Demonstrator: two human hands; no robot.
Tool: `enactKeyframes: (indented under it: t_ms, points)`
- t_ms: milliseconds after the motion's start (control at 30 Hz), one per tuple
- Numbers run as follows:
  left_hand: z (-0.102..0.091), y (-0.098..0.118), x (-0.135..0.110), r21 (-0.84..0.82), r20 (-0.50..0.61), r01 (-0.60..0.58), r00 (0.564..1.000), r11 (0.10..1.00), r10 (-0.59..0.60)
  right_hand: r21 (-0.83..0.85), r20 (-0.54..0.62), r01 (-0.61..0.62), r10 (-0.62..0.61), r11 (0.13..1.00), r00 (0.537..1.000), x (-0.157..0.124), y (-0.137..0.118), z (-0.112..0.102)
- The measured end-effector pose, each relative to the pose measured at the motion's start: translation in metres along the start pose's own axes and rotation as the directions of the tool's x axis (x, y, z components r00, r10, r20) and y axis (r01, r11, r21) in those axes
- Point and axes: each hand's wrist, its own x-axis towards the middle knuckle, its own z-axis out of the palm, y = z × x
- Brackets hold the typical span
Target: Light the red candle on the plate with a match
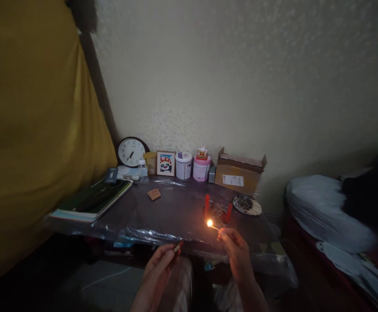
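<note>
A burning match (pixel 215 228) is pinched between the thumb and fingers of my right hand (pixel 237 252), its flame bright at the left end. Just beyond the flame, two red candles (pixel 207 204) stand on a round dark dish (pixel 217 213); the right one leans slightly. No flame shows on either candle's top. My left hand (pixel 159 268), lower and to the left near the table's front edge, is closed around a matchbox (pixel 177 248), of which only a narrow edge shows.
A plastic-covered table (pixel 176 212) holds a large green book (pixel 94 199), a brown square piece (pixel 154 194) and a patterned round mat (pixel 246 204). Along the wall stand a clock (pixel 131 151), a picture frame (pixel 166 164), two canisters (pixel 184 167) and a cardboard box (pixel 239 175).
</note>
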Motion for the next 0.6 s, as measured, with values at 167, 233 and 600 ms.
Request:
enactKeyframes:
  t_ms: [167, 233, 600]
  points:
    - [0.000, 0.002, -0.001, 0.005, -0.009, 0.021, 1.000, 1.000, -0.021, -0.014, 0.018, -0.006, 0.006, 1.000, 1.000, 0.005, 0.006, 0.000]
    - [-0.001, 0.001, -0.001, -0.013, -0.002, 0.041, 0.999, 0.999, -0.041, -0.025, 0.021, -0.003, 0.004, 1.000, 1.000, 0.007, 0.008, 0.000]
    - [0.002, 0.005, -0.003, -0.056, 0.034, 0.040, 0.999, 0.998, -0.038, -0.174, 0.070, 0.056, -0.044, 0.983, 0.997, 0.014, -0.004, 0.003]
